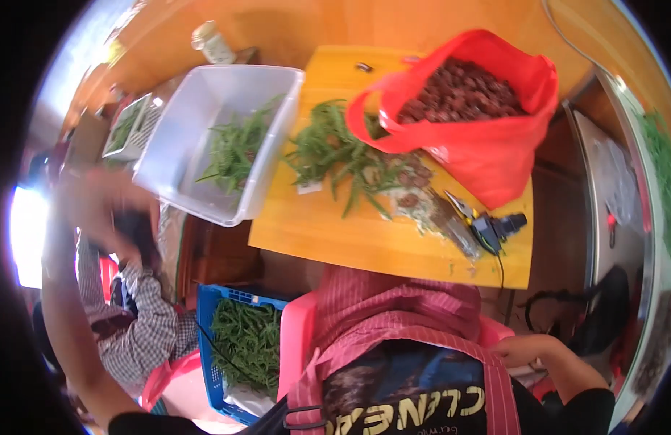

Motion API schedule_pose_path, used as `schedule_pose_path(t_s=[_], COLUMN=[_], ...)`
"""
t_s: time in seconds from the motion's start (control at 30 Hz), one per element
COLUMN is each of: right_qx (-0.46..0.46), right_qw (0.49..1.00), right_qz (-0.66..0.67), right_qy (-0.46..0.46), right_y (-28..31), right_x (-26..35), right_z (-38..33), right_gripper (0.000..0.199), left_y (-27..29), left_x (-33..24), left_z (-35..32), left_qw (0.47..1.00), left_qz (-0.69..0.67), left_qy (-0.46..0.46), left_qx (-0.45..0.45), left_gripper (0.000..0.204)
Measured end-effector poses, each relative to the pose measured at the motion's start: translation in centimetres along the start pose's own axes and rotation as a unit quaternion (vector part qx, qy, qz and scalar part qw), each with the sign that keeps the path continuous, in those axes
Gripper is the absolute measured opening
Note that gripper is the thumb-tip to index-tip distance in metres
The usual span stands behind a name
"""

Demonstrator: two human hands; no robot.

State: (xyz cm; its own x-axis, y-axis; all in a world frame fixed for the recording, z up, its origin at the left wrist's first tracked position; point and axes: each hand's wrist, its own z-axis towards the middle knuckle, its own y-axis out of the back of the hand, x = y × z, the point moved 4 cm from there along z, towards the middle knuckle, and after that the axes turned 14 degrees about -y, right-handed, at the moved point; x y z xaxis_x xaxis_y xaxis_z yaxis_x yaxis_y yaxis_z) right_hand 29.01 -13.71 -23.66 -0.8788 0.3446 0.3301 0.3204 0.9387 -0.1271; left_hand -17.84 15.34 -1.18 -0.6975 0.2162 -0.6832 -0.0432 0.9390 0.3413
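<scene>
My left arm is raised at the left, and my left hand (107,206) is smeared by motion; whether it holds anything does not show. It overlaps the view of a seated person, beside a clear plastic tub (183,138) that contains green leafy sprigs (237,152). Low on the right, my right hand (520,351) rests at my side by the pink chair (495,330) and my striped pink apron (393,308); its fingertips are hidden. More sprigs (332,145) lie on the yellow table (313,228), away from both hands.
A red bag (487,152) full of dark reddish-brown pieces stands on the table. Near it lie pliers (462,206) and a black corded tool (498,228). A blue crate (212,370) of greens sits beside my chair. A person in a checked sleeve (150,326) is at the left.
</scene>
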Motion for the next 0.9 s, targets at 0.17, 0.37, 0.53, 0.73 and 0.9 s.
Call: schedule_pose_path(t_s=[0.17, 0.37, 0.53, 0.73, 0.9], right_qx=[-0.281, -0.63, -0.68, -0.764, -0.713], right_qw=[0.917, 0.524, 0.418, 0.383, 0.468], right_qz=[-0.097, 0.099, 0.151, 0.023, 0.134], right_qy=[0.266, 0.564, 0.583, 0.519, 0.505], right_y=[10.0, 19.3, 21.6, 25.3, 25.2], right_x=[10.4, 22.4, 26.0, 24.6, 23.9], right_z=[-6.0, -22.4, -29.6, -33.1, -32.6], right_gripper=[0.029, 0.057, 0.067, 0.064, 0.043], left_y=[10.1, 11.7, 11.5, 12.5, 10.4], left_x=[-9.1, -25.3, -31.6, -34.8, -34.0], left_z=[-0.8, 6.5, 11.0, 12.9, 13.9], left_qw=[0.898, 0.738, 0.703, 0.678, 0.709], left_qz=[0.321, 0.439, 0.396, 0.365, 0.335], left_qy=[-0.03, -0.323, -0.407, -0.505, -0.472], left_qx=[-0.3, -0.398, -0.428, -0.39, -0.403], left_gripper=[0.03, 0.033, 0.035, 0.04, 0.054])
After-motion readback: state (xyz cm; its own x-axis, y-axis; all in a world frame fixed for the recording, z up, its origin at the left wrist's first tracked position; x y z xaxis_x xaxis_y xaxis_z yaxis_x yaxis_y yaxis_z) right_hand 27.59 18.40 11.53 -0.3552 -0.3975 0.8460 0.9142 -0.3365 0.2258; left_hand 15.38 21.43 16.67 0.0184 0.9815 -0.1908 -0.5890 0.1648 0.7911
